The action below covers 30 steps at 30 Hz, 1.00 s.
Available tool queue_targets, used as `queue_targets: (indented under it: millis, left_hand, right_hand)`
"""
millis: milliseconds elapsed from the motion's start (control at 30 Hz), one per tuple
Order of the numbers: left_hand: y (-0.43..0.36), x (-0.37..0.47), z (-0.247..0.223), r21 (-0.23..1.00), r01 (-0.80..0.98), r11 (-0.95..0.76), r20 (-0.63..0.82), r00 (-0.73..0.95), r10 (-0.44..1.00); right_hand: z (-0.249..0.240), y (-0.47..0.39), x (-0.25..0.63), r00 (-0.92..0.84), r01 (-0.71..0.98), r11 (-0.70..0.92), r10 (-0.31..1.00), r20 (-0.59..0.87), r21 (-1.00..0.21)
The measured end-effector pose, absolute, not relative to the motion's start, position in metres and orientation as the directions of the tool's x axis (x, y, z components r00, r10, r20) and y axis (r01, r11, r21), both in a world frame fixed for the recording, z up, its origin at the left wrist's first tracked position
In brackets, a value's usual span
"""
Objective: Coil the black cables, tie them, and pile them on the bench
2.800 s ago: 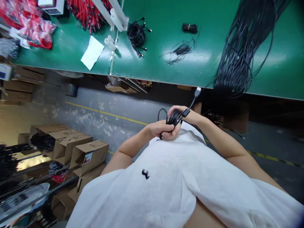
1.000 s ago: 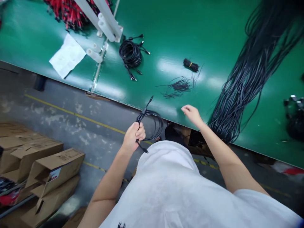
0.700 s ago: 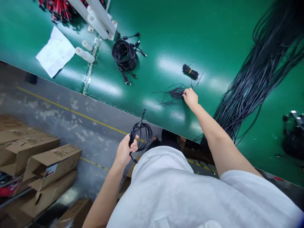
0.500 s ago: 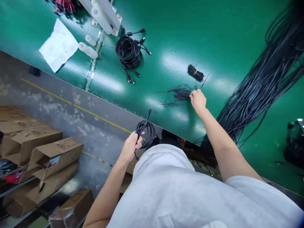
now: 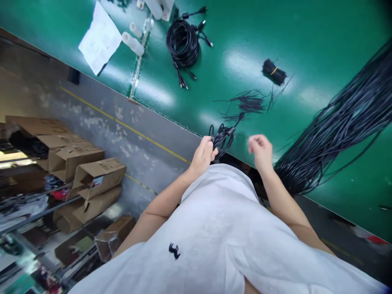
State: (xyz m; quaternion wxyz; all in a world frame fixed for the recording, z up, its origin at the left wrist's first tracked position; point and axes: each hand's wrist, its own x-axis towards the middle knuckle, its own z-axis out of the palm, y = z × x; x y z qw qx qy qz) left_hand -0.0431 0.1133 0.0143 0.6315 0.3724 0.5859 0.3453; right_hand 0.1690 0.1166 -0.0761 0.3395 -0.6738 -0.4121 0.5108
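Nearest, in front of the white shirt (image 5: pixel 211 228), the left hand (image 5: pixel 202 156) has its grip closed around a coiled black cable (image 5: pixel 223 136), held by the tabletop (image 5: pixel 306 49) edge. The right hand (image 5: pixel 261 150), fingers bent, is near the coil; blur hides whether its grip is shut or holds anything. Just beyond lie loose black ties (image 5: pixel 251 102), with a long bundle of black cables (image 5: pixel 339 126) to the right. Farther are a banded tie bundle (image 5: pixel 274 72) and another cable coil (image 5: pixel 183 44).
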Motion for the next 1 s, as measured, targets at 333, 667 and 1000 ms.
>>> queue_targets:
  millis: [333, 667, 1000]
  left_hand:
    - [0.106, -0.068, 0.014, 0.861, -0.167, 0.480, -0.474, 0.076, 0.877]
    - [0.074, -0.070, 0.018, 0.865, -0.076, 0.495, -0.467, 0.236, 0.852]
    - [0.060, -0.092, 0.008, 0.822, -0.215, 0.527, -0.492, 0.198, 0.848]
  right_hand:
    - [-0.101, 0.169, 0.209, 0.592, 0.504, -0.488, 0.796, -0.126, -0.712]
    - [-0.025, 0.068, 0.061, -0.245, -0.385, -0.694, 0.713, -0.657, -0.609]
    - [-0.012, 0.065, 0.056, -0.212, -0.090, -0.544, 0.829, -0.517, -0.834]
